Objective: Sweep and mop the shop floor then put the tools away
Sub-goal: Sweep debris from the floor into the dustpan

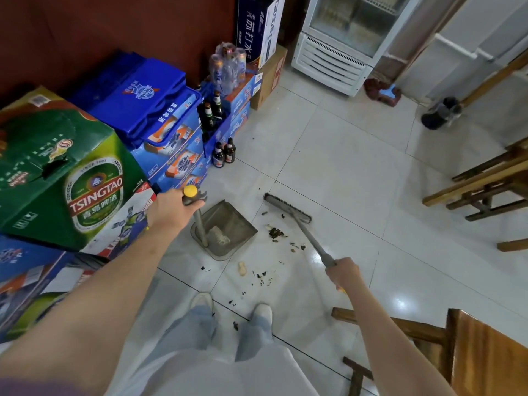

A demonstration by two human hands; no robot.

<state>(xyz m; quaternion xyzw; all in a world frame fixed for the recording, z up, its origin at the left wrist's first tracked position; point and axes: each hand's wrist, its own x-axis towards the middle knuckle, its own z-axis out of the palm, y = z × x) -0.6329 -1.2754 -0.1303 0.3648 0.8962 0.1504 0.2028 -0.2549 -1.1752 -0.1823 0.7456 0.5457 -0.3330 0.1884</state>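
A grey long-handled dustpan [228, 227] stands on the white tiled floor with some pale scraps inside it. My left hand [171, 208] grips the yellow-capped top of its upright handle. Right of the pan lies a grey broom [287, 208], its head on the floor just beyond a small heap of dark debris [275, 233]. My right hand [343, 272] grips the broom's handle lower down. More dark bits and a peanut shell [242, 268] are scattered on the tiles between the pan and my white shoes.
Stacked beer cartons [85, 184] and blue crates [160, 110] line the left wall, with two brown bottles [224, 152] on the floor. A white fridge [343, 44] stands at the back. A black bin [441, 112], wooden stools [485, 181] and a chair [457, 347] sit right.
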